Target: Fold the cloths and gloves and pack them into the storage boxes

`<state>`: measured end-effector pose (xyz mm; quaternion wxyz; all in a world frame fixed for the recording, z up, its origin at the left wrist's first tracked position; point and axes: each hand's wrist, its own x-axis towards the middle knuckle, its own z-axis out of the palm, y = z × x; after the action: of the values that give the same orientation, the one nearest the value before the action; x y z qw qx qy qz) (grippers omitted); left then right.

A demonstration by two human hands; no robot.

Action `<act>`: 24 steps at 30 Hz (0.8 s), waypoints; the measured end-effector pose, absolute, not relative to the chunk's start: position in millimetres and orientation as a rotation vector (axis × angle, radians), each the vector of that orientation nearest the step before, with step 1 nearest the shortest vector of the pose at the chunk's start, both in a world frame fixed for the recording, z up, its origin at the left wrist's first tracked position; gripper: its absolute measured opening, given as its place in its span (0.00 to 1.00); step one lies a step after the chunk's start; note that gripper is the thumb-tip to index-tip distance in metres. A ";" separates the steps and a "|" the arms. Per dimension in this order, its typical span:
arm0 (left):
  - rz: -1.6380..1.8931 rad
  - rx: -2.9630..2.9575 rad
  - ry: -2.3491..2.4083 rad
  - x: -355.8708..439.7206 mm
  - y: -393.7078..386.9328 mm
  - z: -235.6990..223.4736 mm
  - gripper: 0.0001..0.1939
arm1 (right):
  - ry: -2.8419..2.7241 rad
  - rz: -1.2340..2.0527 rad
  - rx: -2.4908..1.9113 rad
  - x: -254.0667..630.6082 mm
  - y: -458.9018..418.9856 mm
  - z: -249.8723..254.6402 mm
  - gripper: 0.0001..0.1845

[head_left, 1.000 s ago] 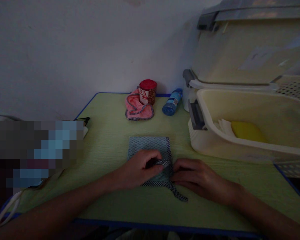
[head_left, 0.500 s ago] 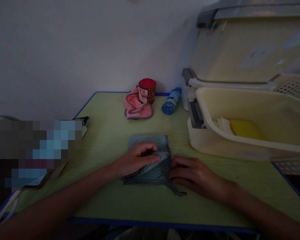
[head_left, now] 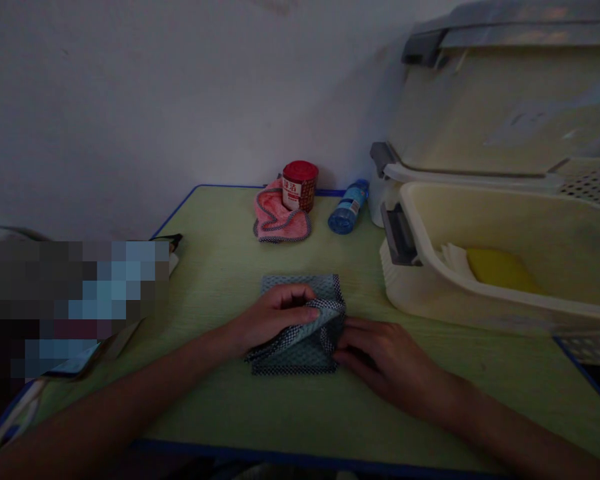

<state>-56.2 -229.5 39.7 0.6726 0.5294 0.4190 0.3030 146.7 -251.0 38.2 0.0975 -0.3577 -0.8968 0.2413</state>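
A grey-blue cleaning cloth [head_left: 295, 360] with a black-and-white checked edge lies partly folded on the green table in front of me. My left hand [head_left: 283, 313] is closed on a raised fold of it, thumb on top and fingers tucked behind. At the cloth's right side, my right hand [head_left: 375, 350] pinches its edge; the fingertips are partly hidden by the fabric. Farther back lies a crumpled pink cloth [head_left: 280, 223] with a similar checked border, beside a red cylindrical container [head_left: 301, 187].
A blue plastic bottle [head_left: 349, 208] lies on its side near the wall. To the right stands a cream bin [head_left: 440, 297] holding a yellow item [head_left: 500, 268], with a lidded box [head_left: 480, 113] open behind it. The table [head_left: 205, 407] has a blue edge. A blurred-out area covers the left.
The loose strip of checked edging that trailed toward me at the right has been tucked in toward the cloth by my right hand. My left hand keeps its hold. The view has shifted slightly.
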 end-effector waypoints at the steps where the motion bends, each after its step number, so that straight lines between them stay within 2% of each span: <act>1: 0.684 1.182 0.941 -56.3 -229.5 39.6 0.12 | -2.639 0.686 -1.075 146.2 -252.6 36.7 0.05; 5: 0.696 1.133 0.949 -56.6 -230.1 39.2 0.13 | -2.559 0.580 -1.064 145.2 -256.7 29.9 0.06; 8: 0.707 1.101 0.964 -56.6 -230.3 39.3 0.14 | -2.512 0.568 -0.929 144.7 -257.5 27.2 0.03; 14: 0.698 1.179 0.991 -57.2 -229.9 39.3 0.15 | -2.590 0.462 -0.859 142.0 -258.3 29.3 0.11; 21: 0.593 1.635 0.930 -52.9 -243.7 37.5 0.07 | -2.528 0.416 -0.845 143.6 -257.9 26.9 0.07; 24: 0.536 1.917 0.906 -50.3 -249.6 38.9 0.06 | -2.462 0.354 -0.808 146.5 -258.7 24.8 0.14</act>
<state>-50.3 -249.6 38.9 0.4592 0.7787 0.3679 0.2179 146.5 -258.7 24.8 0.2599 -0.2983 -0.9090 0.1307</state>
